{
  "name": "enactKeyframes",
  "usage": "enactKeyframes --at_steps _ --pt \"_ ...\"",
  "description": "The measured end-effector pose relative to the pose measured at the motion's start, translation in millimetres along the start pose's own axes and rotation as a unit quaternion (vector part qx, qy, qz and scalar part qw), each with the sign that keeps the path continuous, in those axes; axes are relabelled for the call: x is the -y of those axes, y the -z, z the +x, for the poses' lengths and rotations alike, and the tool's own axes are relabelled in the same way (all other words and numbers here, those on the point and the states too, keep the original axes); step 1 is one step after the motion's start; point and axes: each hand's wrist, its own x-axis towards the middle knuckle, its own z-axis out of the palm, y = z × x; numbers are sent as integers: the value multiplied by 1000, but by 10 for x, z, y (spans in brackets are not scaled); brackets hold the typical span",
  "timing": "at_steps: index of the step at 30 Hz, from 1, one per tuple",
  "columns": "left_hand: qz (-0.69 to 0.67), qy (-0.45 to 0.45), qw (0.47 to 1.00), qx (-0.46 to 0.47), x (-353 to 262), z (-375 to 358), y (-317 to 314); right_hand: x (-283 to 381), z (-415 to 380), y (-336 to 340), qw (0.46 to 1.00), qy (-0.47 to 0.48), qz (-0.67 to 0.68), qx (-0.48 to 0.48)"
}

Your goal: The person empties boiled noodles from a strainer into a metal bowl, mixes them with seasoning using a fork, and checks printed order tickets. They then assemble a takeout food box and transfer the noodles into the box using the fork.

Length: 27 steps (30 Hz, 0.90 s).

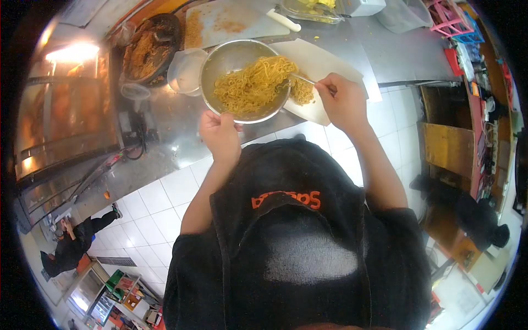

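Far left, dark pan (176,50) w/ brown crumbly food (143,56) inside, on steel counter (170,118). Next, clear plastic tub (186,72), just beside metal bowl, contents can't be made out. Left hand (221,135) at near-left edge of metal bowl (219,61), fingers closed gripping rim, forearm angled up from below. Bowl holds yellow noodles (247,85), heaped toward right side. Smaller noodle pile (302,91) just right of bowl, on white paper (335,63). Right hand (344,102) above paper's near side, fingers pinching handle of metal utensil (306,79), which points left to noodles at bowl's right rim; utensil tip hidden, type can't tell. Right forearm slants up-left. Top, clear tray (300,15) w/ yellow food; farther right, translucent container (404,19), contents unclear
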Motion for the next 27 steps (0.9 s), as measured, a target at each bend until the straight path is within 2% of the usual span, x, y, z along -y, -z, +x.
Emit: enactKeyframes --at_steps 4,6,9,10,12,17,27 --pt "-37 4 999 -7 -25 14 14 174 -51 184 998 32 -49 -25" --pt "-36 0 999 9 3 11 45 280 -71 236 979 127 -139 -77" --pt "-30 -4 999 27 53 3 75 375 -75 313 962 172 -190 -90" --pt "-24 -4 999 26 61 7 76 385 -76 330 962 175 -190 -89" --pt "-42 2 999 20 74 22 93 395 -74 355 948 219 -176 -147" --pt "-23 19 1000 2 46 9 110 454 -84 447 934 251 -176 -182" --pt "-56 21 998 27 78 8 137 546 -81 679 923 273 -156 -223"
